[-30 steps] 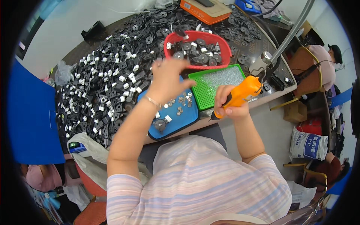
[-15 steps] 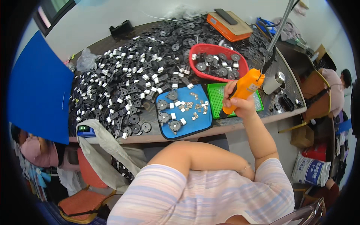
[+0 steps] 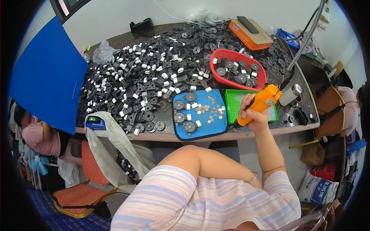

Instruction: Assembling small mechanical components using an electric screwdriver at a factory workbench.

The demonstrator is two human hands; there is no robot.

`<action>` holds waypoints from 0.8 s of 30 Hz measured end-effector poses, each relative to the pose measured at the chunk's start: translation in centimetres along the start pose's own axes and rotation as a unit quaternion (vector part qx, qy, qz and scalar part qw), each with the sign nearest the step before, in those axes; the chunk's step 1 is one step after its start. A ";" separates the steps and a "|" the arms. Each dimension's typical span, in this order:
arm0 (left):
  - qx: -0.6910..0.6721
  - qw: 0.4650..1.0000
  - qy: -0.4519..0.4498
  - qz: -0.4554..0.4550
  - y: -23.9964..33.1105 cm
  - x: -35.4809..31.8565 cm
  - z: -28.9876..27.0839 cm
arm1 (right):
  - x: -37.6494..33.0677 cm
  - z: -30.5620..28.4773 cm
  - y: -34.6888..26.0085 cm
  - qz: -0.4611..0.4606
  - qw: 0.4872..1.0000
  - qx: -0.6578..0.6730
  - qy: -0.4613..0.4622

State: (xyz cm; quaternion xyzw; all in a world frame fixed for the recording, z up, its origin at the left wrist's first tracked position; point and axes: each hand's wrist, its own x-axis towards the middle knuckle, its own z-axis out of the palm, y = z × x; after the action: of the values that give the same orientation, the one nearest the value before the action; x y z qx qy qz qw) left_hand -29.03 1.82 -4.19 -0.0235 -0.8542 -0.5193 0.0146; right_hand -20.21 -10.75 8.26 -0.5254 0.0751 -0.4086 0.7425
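My right hand (image 3: pixel 252 115) is wrapped round an orange electric screwdriver (image 3: pixel 262 102), its dark tip slanting down at the near left edge of a green tray (image 3: pixel 234 101). Small pale pieces lie in that tray. My left forearm crosses in front of my body, with a bracelet at the wrist. The left hand (image 3: pixel 257 184) is tucked beside my right arm, its fingers hidden. On a blue mat (image 3: pixel 208 133), left of the tray, sit several round black parts (image 3: pixel 190 126) with white tabs. Small metal discs (image 3: pixel 210 120) are scattered beside them.
A red basket (image 3: pixel 217 79) of black parts stands behind the tray. Loose black-and-white parts (image 3: pixel 146 77) cover much of the table's left. An orange scale (image 3: pixel 252 36) is at the back, a metal flask (image 3: pixel 291 95) at right, a blue panel (image 3: pixel 48 77) far left.
The whole view has shifted, so the table things appear farther right. My right hand still grips the screwdriver over the green tray, and my left arm stays folded across.
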 end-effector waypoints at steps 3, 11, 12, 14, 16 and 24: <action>0.004 1.000 0.016 -0.002 0.4 -1.4 0.7 | 0.1 0.5 0.1 0.009 1.000 0.002 -0.009; 0.012 0.998 0.062 0.002 0.2 -0.3 1.0 | -0.3 0.8 0.4 0.010 1.000 -0.003 -0.013; 0.012 0.998 0.069 0.002 0.4 -0.8 1.2 | -0.4 0.9 0.4 0.012 1.000 -0.004 -0.013; 0.009 0.996 0.086 0.005 0.9 -1.5 1.5 | -0.5 1.0 0.5 0.010 1.000 -0.004 -0.013; 0.005 0.995 0.096 0.009 0.8 -1.5 1.7 | -0.6 1.1 0.6 0.005 1.000 -0.005 -0.001; -0.012 0.988 0.150 0.024 0.9 -1.1 2.3 | -1.0 1.5 1.1 0.000 1.000 -0.017 -0.004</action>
State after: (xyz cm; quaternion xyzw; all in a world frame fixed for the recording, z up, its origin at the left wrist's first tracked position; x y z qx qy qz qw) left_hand -27.84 4.22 -4.46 0.0339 -0.8352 -0.5267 0.1548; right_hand -19.50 -8.84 7.62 -0.5397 0.0792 -0.4054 0.7335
